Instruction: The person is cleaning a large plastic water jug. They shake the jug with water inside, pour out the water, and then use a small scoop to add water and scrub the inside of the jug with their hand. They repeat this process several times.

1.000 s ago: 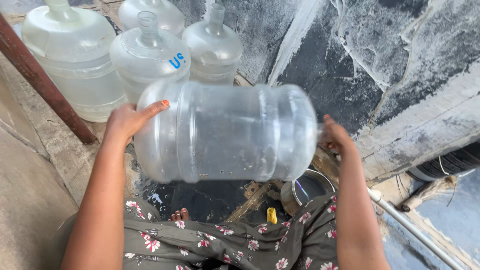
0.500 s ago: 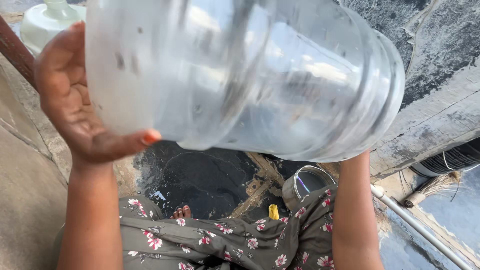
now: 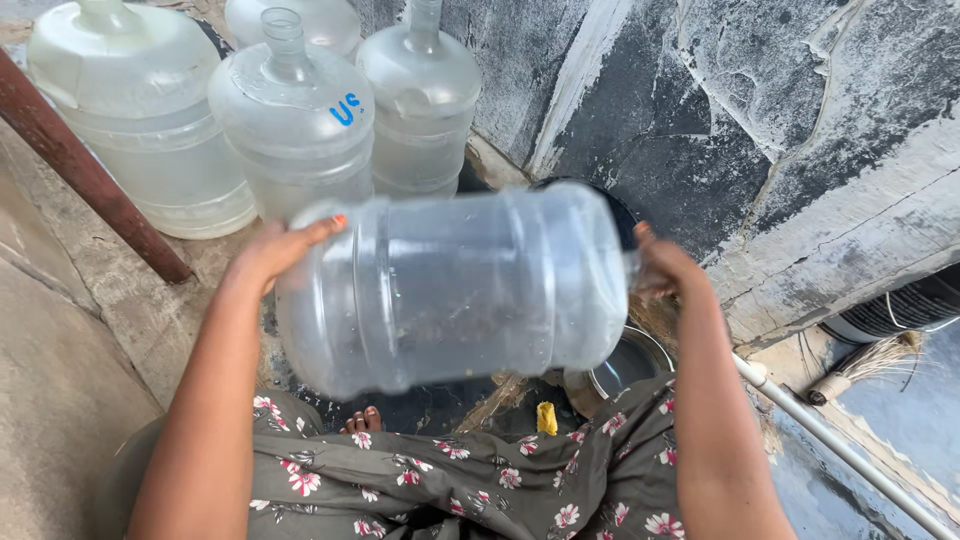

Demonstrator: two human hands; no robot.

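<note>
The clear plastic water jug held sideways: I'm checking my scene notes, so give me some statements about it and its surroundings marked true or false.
1. The clear plastic water jug lies on its side between both hands. True.
2. The left hand presses the jug's flat base end. True.
3. The right hand hangs free, away from the jug. False: it is at the jug's neck end.
4. Four more translucent jugs stand upright by the dark peeling wall. True.
5. The round metal bowl sits on top of the jug. False: it lies on the ground below it.
6. A blue scrap lies by the bowl. False: the small scrap is yellow.
</note>
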